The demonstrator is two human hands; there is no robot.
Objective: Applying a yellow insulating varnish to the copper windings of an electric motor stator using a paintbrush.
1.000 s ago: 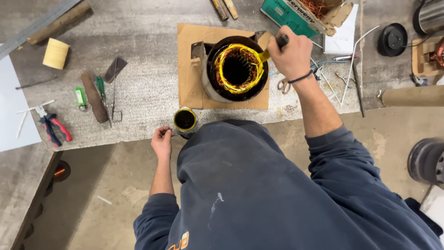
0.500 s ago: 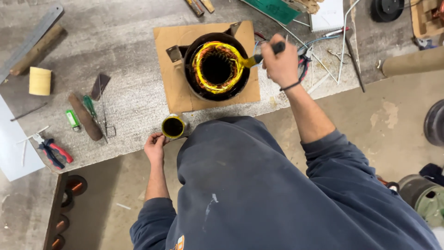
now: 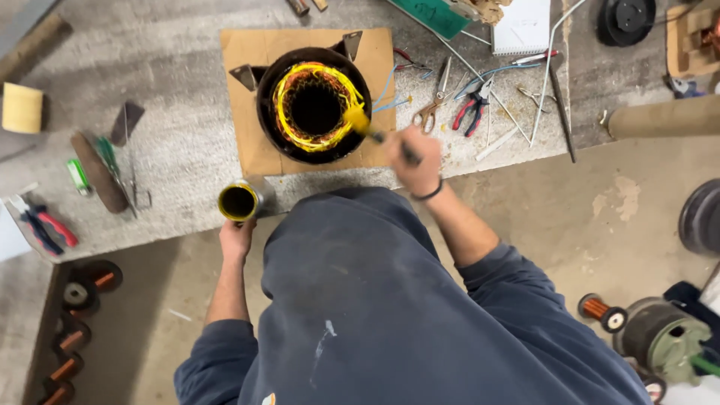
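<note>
Fingers of right hand [image 3: 415,157] closed round the handle of a paintbrush [image 3: 373,129], bristles loaded yellow and touching the near-right rim of the motor stator [image 3: 313,105] — yellow-coated windings ringing its dark bore. Stator sitting on a cardboard sheet [image 3: 240,90], roughly centred on it. Left hand [image 3: 237,237] wrapped round the near side of a small varnish cup [image 3: 238,202], just off the cardboard's near-left corner, at the bench edge. Scissors [image 3: 433,105] and red pliers [image 3: 471,114] lying right of the cardboard. Stator probably heavy and rigid, windings wet and fragile — best gripped by the outer shell or its metal lugs. Cup light, possibly slippery; held by the wall.
</note>
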